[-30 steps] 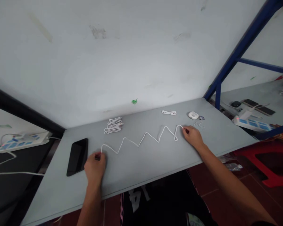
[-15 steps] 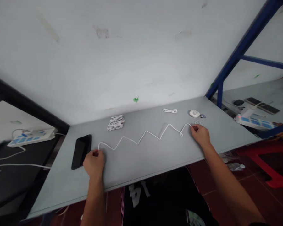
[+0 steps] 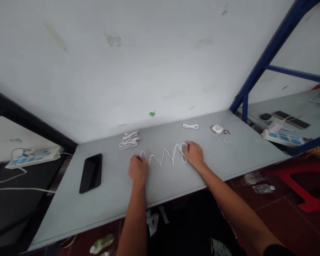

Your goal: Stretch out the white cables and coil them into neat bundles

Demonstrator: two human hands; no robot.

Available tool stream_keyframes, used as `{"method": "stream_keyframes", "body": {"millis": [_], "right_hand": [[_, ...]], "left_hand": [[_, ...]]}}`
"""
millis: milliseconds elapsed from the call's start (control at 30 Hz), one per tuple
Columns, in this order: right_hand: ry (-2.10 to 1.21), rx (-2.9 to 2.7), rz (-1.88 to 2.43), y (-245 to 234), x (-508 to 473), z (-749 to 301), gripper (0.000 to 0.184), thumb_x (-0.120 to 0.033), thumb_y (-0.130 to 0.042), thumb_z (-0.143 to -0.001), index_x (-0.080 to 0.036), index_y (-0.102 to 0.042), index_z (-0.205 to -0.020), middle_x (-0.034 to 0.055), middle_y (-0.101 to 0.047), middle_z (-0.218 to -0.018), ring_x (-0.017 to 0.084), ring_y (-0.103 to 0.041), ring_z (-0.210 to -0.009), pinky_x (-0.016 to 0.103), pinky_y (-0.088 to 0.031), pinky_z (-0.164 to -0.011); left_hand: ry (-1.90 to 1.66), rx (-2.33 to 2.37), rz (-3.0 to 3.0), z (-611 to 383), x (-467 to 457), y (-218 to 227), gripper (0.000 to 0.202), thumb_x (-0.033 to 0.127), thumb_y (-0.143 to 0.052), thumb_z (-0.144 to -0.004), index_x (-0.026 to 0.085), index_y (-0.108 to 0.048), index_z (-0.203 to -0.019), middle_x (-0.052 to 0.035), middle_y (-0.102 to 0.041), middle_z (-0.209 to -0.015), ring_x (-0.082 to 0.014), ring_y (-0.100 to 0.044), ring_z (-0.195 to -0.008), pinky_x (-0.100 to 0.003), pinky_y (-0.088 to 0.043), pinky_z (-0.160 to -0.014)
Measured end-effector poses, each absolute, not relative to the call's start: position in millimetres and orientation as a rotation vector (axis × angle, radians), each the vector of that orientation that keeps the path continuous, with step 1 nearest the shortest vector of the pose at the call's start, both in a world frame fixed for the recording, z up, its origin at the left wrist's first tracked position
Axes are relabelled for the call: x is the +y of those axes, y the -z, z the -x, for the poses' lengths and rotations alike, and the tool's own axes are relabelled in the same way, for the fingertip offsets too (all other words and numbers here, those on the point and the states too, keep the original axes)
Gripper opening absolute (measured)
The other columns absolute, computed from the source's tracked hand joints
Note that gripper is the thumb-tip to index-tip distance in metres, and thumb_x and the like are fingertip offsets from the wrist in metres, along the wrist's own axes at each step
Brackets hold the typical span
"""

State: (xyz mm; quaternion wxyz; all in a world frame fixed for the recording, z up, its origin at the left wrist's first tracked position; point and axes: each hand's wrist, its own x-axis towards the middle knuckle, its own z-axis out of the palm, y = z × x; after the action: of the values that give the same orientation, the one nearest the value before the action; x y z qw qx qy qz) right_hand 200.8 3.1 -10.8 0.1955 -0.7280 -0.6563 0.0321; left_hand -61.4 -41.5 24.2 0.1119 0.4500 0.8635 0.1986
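White cable [image 3: 165, 157], in tight zigzag folds, on grey surface [image 3: 229, 160], lower centre; left hand [image 3: 138, 170] and right hand [image 3: 194, 154], grips clamped on its ends; step in hand: folding; next call: pressing folds together

- A white "14" [image 3: 157, 217] is read, upside down, on the black shirt [image 3: 194, 222]
- It is caught below and right of the left fingers [image 3: 136, 160], left of the right fingers [image 3: 189, 147]

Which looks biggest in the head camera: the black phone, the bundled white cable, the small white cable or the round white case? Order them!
1. Black phone
2. Bundled white cable
3. Small white cable and round white case: these look alike, so no ranking.
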Motion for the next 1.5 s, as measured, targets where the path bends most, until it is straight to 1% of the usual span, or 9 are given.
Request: {"method": "stream_keyframes", "body": {"millis": [133, 300, 400, 533, 700, 867, 1067, 1300, 1500], "right_hand": [[-0.119, -1.828, 1.818, 11, -11, -167, 0.032, -0.034, -0.036, -0.101, -0.015, -0.062, -0.103, 0.0134, -0.068, -0.097, 0.025, -0.06, -0.089, 0.036, -0.04, -0.08], [-0.108, -1.903, 1.704, 14, -26, -138, 0.044, -0.055, -0.05, -0.094, -0.016, -0.059, -0.111, 0.0164, -0.063, -0.103, 0.03, -0.055, -0.099, 0.041, -0.042, -0.085], [-0.14, -1.994, 1.736, 12, -28, -123, 0.033, -0.046, -0.053, -0.094, -0.017, -0.059, -0.108, 0.0168, -0.063, -0.101, 0.03, -0.056, -0.098, 0.041, -0.043, -0.084], [-0.241, -2.079, 1.748, 6, -30, -121, 0.027, -0.034, -0.051, -0.096, -0.014, -0.059, -0.112, 0.0179, -0.064, -0.104, 0.03, -0.059, -0.096, 0.041, -0.045, -0.084], [-0.316, -2.021, 1.637, 10, -35, -137, 0.033, -0.028, -0.046, -0.096, -0.01, -0.055, -0.123, 0.0177, -0.064, -0.108, 0.028, -0.062, -0.094, 0.038, -0.047, -0.083], [-0.326, -2.042, 1.521, 16, -36, -145, 0.024, -0.02, -0.045, -0.094, -0.018, -0.062, -0.111, 0.01, -0.066, -0.096, 0.023, -0.061, -0.084, 0.034, -0.048, -0.077], [-0.311, -2.065, 1.535, 19, -37, -144, 0.018, -0.022, -0.049, -0.093, -0.019, -0.066, -0.095, 0.009, -0.067, -0.089, 0.023, -0.061, -0.084, 0.035, -0.048, -0.078], [-0.371, -2.056, 1.485, 18, -42, -147, 0.019, -0.02, -0.051, -0.092, -0.016, -0.068, -0.097, 0.0109, -0.067, -0.094, 0.024, -0.061, -0.091, 0.037, -0.049, -0.086], [-0.411, -2.175, 1.355, 8, -52, -147, 0.025, -0.015, -0.046, -0.094, -0.017, -0.071, -0.093, 0.0095, -0.067, -0.088, 0.023, -0.059, -0.089, 0.037, -0.049, -0.087]], "left_hand": [[-0.612, 2.436, -1.473, 37, -40, -19, 0.027, 0.022, -0.043, -0.091, 0.014, -0.061, -0.11, -0.0171, -0.067, -0.111, -0.0286, -0.067, -0.094, -0.039, -0.048, -0.079], [-0.714, 2.36, -1.687, 31, -54, -12, 0.043, 0.034, -0.032, -0.1, 0.007, -0.053, -0.126, -0.0216, -0.063, -0.119, -0.0317, -0.06, -0.112, -0.043, -0.044, -0.094], [-0.632, 2.357, -1.817, 18, -61, -8, 0.049, 0.045, -0.038, -0.098, 0.008, -0.052, -0.128, -0.0217, -0.061, -0.117, -0.0343, -0.058, -0.112, -0.047, -0.044, -0.093], [-0.573, 2.358, -1.888, 3, -59, -1, 0.044, 0.038, -0.047, -0.094, 0.011, -0.051, -0.128, -0.0196, -0.06, -0.115, -0.0337, -0.059, -0.108, -0.047, -0.045, -0.09], [-0.899, 2.214, -1.853, 8, -65, 4, 0.041, 0.024, -0.052, -0.088, 0.011, -0.048, -0.127, -0.0173, -0.06, -0.115, -0.0309, -0.057, -0.111, -0.047, -0.045, -0.095], [-1.182, 1.955, -2.096, 11, -87, 2, 0.036, 0.026, -0.049, -0.094, 0.018, -0.051, -0.129, -0.0166, -0.06, -0.125, -0.0275, -0.054, -0.119, -0.046, -0.043, -0.102], [-0.84, 1.951, -2.251, 2, -79, 12, 0.04, 0.027, -0.036, -0.1, 0.018, -0.053, -0.134, -0.0157, -0.067, -0.123, -0.0275, -0.06, -0.115, -0.046, -0.044, -0.1], [-0.953, 2.03, -2.213, -3, -82, 10, 0.044, 0.035, -0.042, -0.098, 0.01, -0.05, -0.133, -0.0223, -0.061, -0.127, -0.0318, -0.056, -0.117, -0.048, -0.044, -0.098], [-0.611, 2.068, -2.296, 1, -66, 8, 0.029, 0.025, -0.044, -0.096, 0.022, -0.066, -0.114, -0.0125, -0.064, -0.13, -0.0296, -0.057, -0.113, -0.046, -0.046, -0.094]]}}
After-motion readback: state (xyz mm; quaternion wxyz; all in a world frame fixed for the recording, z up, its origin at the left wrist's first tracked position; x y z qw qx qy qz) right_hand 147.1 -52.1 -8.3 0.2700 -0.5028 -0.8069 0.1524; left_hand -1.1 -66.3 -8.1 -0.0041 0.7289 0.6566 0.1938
